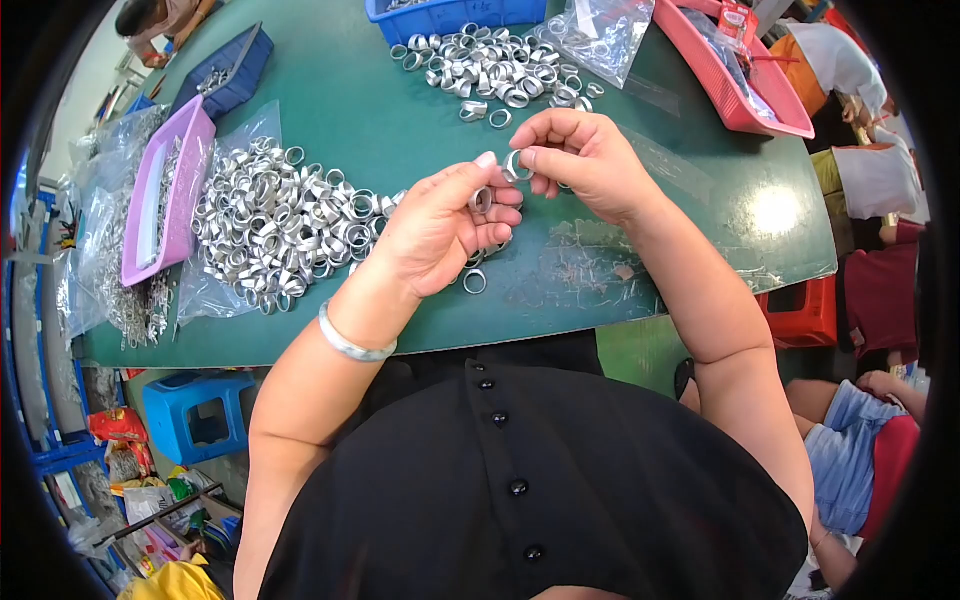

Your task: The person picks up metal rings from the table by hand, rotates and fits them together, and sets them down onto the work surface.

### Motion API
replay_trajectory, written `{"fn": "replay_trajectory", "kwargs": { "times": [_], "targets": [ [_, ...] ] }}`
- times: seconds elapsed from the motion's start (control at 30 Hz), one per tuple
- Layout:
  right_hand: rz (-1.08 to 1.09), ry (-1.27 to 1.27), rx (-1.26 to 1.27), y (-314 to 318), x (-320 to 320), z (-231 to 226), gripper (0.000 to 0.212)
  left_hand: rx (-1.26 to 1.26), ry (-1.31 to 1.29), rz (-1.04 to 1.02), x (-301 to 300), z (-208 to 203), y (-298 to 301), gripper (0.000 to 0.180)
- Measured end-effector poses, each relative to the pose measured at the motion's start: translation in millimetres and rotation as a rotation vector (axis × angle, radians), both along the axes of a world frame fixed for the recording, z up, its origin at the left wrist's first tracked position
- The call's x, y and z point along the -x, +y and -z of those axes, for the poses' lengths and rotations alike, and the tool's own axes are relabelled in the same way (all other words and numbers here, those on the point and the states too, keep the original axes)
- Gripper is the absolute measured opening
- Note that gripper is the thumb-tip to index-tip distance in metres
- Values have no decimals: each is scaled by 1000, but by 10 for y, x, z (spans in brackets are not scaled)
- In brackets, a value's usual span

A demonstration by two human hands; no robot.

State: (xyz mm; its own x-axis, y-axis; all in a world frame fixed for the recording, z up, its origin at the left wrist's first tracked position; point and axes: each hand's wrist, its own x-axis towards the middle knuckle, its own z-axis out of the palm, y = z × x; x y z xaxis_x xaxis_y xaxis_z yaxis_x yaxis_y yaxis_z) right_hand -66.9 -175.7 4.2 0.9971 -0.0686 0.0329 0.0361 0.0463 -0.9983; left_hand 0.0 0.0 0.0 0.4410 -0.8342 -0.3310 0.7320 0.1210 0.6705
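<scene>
Silver metal rings lie on the green table in two piles, a large one (275, 220) left of my hands and a smaller one (490, 65) beyond them. My left hand (445, 215) is turned palm up, its curled fingers holding one silver ring (481, 201). Between thumb and forefinger, my right hand (580, 165) pinches another ring (517, 166), close to the left thumb tip. A loose ring (475, 281) lies below my left fingers, and one more (500, 119) sits just past my right hand.
A pink tray (192, 190) and a dark blue bin (262, 50) stand at left. Beyond the far pile is a blue crate (455, 15), with a plastic bag (610, 40) and a red basket (790, 122) to its right. People sit along the right side.
</scene>
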Motion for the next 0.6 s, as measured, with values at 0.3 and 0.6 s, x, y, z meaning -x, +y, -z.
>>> {"fn": "replay_trajectory", "kwargs": {
  "times": [0.3, 0.6],
  "targets": [
    [20, -101, -31, 6, -37, 6, 14, 33, -145, -45, -18, 76, 8, 18],
    [-5, -323, 1133, -353, 8, 30, 31, 70, -176, -30, -17, 39, 66, 26]
  ]
}}
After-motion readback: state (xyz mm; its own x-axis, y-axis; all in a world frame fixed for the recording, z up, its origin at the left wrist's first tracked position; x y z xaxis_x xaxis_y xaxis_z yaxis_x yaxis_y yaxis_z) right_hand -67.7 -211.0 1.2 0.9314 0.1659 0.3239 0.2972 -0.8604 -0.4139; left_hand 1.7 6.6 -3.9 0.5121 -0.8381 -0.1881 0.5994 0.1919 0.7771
